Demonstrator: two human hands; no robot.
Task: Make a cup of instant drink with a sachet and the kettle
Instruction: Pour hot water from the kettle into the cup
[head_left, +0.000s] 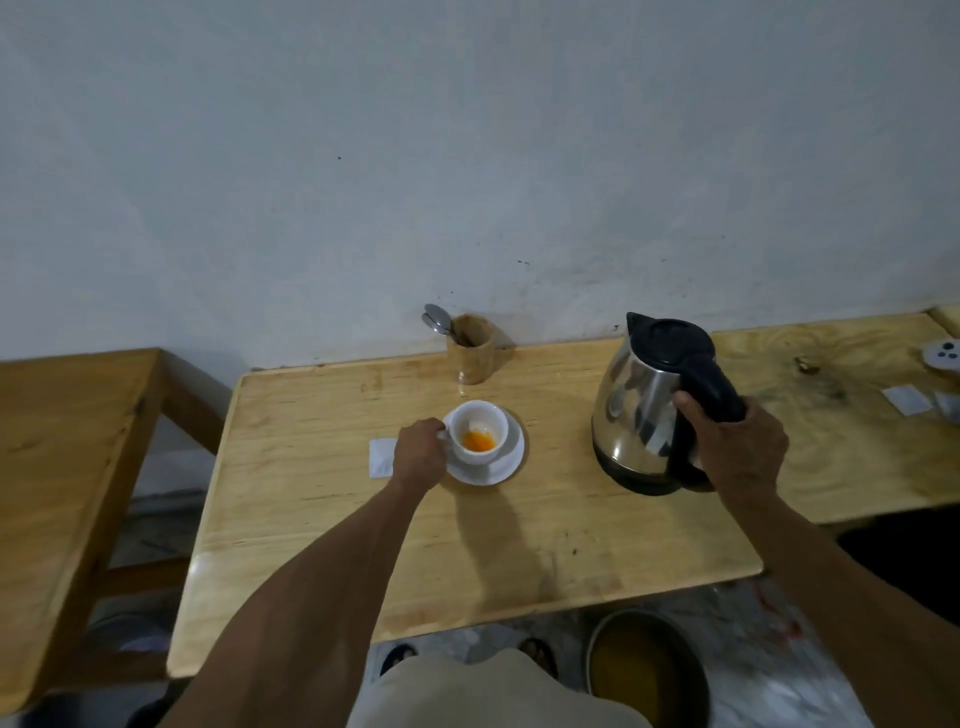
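A: Your right hand (737, 447) is wrapping tight around the black handle of the kettle (655, 410), which is sitting near the right edge of the worktop (322, 499), spout pointing at the back wall.

B: And your left hand (420, 453) is pinching the handle of the cup (477, 432), fingers closed on it, steadying it on its saucer (506, 462) around the middle of the worktop, a little toward the back edge.

A: Orange powder is lying in the bottom of that cup, so the water looks like your next job.

B: The opened sachet (382, 457) is lying flat just left of your left hand, well clear.

A: Here's the worry: the kettle is well apart from the cup, so you're carrying it across. Tip too early and you're wetting the worktop.

B: The cup's mouth is small, too. A fast pour could be splashing hot water over the rim onto those left fingers.

A: The lid looks shut, but I can't tell whether it's latched. If it's loose, it could be dropping open mid-pour.

B: The spoon (439, 319) is waiting in the wooden holder (470, 349) at the back edge, for stirring.
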